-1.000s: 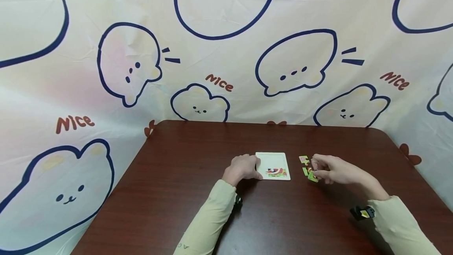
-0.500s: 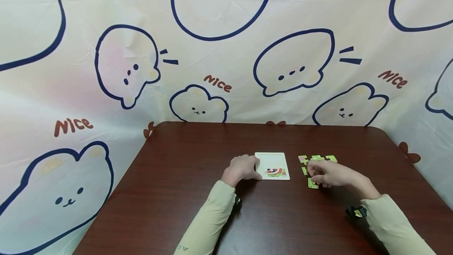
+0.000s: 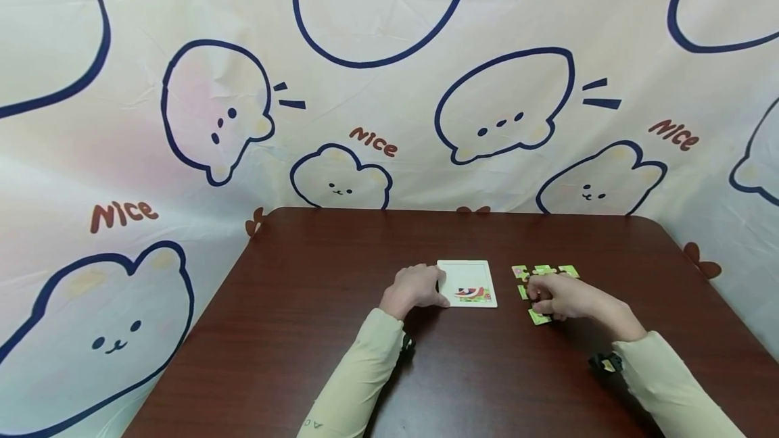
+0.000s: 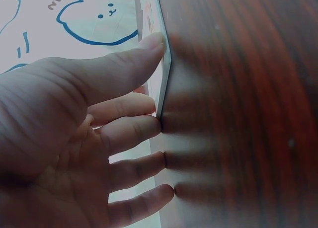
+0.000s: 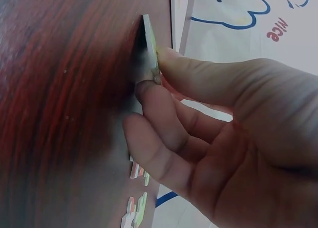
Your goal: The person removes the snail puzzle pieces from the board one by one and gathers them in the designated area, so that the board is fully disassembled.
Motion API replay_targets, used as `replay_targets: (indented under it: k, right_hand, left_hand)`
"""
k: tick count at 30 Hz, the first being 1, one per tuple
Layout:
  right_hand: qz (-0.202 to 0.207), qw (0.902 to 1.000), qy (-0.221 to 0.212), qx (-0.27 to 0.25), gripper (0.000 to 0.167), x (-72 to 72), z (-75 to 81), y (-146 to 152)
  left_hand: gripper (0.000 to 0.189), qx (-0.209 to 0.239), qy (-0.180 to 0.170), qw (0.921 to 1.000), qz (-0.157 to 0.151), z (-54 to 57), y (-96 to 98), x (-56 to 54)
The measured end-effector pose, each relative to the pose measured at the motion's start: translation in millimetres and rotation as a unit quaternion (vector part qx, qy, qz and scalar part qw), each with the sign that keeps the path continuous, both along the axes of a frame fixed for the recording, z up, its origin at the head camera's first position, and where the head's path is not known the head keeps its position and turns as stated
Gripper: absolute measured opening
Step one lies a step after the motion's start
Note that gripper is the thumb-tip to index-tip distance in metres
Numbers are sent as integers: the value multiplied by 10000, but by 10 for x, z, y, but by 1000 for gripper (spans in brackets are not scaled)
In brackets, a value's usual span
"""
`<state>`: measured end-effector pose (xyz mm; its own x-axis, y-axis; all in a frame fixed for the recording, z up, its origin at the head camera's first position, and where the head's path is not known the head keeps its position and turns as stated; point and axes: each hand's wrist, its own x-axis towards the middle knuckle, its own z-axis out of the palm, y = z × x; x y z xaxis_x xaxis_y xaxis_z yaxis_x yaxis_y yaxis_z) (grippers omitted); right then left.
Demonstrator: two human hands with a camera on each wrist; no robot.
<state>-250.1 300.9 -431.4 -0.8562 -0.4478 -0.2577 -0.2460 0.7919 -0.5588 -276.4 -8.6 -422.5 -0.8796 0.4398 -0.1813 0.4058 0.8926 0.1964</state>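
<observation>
My left hand (image 3: 415, 290) holds the left side of a white square puzzle tray (image 3: 465, 274) on the table. In the left wrist view the thumb (image 4: 134, 64) lies on the tray's rim, and the other fingers reach down to the tabletop beside it. Colourful joined pieces (image 3: 473, 294) fill a strip along the tray's near side. To the right, my right hand (image 3: 562, 296) pinches a green jigsaw piece (image 3: 539, 317) between thumb and index finger. The right wrist view shows this piece (image 5: 151, 46) edge-on, tilted up from the tabletop. Part of it is hidden by the fingers.
Several loose jigsaw pieces lie around the right hand, among them a pink-and-green one (image 3: 519, 270) and a green one (image 3: 569, 270) at the back. The dark wooden table (image 3: 341, 255) ends at a cartoon-printed cloth (image 3: 414, 113) behind.
My right hand has shifted left and slightly nearer, uncovering pieces at the back. The green jigsaw piece in its fingers has moved toward me and turned. The left hand stays on the tray.
</observation>
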Motion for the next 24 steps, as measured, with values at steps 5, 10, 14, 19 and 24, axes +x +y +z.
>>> replay_targets:
  k: [5, 10, 14, 19, 24]
  right_hand:
    - [-210, 9996, -59, 161, 16, -14, -5, -11]
    - [-2, 9990, 129, 422, 15, -14, 5, -26]
    - [334, 9953, 421, 804, 13, -28, 68, -111]
    - [426, 9922, 680, 950, 8, -53, 231, -311]
    - [494, 9945, 621, 687, 4, -95, 299, -538]
  left_hand:
    - [34, -19, -13, 10000, 5, 6, -2, 0]
    - [33, -41, -11, 10000, -5, 5, 6, 2]
    - [34, -37, -22, 10000, -11, -2, 7, 5]
    - [33, -25, -15, 10000, -21, 11, -4, 4]
    - [33, 9, 20, 10000, -51, 7, -5, 5]
